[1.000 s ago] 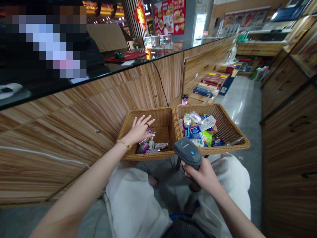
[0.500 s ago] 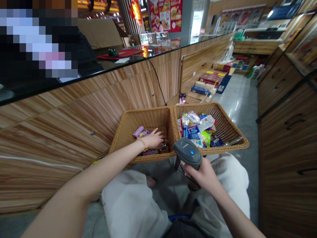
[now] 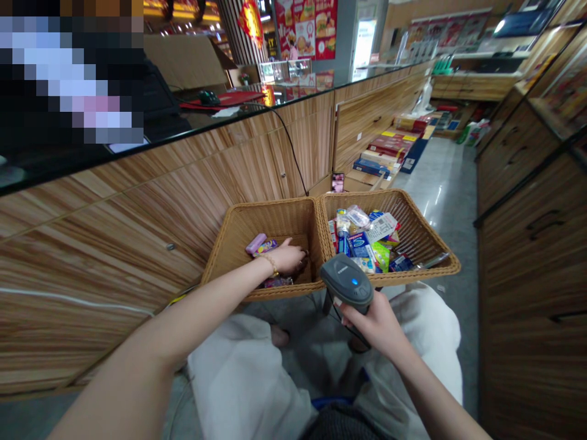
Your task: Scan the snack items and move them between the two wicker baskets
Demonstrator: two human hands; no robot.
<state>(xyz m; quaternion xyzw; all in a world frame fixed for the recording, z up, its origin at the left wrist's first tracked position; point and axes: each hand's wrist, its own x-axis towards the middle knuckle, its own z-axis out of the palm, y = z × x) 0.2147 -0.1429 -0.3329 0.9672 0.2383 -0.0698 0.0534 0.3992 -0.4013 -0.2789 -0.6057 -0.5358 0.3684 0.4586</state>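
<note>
My right hand [image 3: 376, 324] is wrapped round the handle of a dark grey barcode scanner [image 3: 347, 282] with a lit blue light, in front of the two baskets. Inside the left wicker basket [image 3: 220, 244], my left hand [image 3: 290, 258] reaches down with its fingers curled at a small dark, shiny item [image 3: 301, 266], mostly hidden beneath them. Beside that hand lie a purple pack [image 3: 255, 243] and a purple-and-yellow packet [image 3: 266, 247]. Below the wrist a dark wrapped packet [image 3: 277, 282] shows. The right wicker basket [image 3: 415, 223] holds several packaged goods, among them a blue box [image 3: 360, 244] and a green packet [image 3: 381, 255].
A wood-grain counter [image 3: 220, 159] with a dark glass top runs along the left and back. Boxes [image 3: 389, 146] are stacked by it farther off. Drawers [image 3: 527, 244] line the right side. A phone [image 3: 337, 182] stands behind the baskets, near a hanging black cable [image 3: 293, 146].
My left hand has shifted slightly within the left basket, and its spread fingers have curled downward over the dark item. My right hand and the scanner stay almost where they were.
</note>
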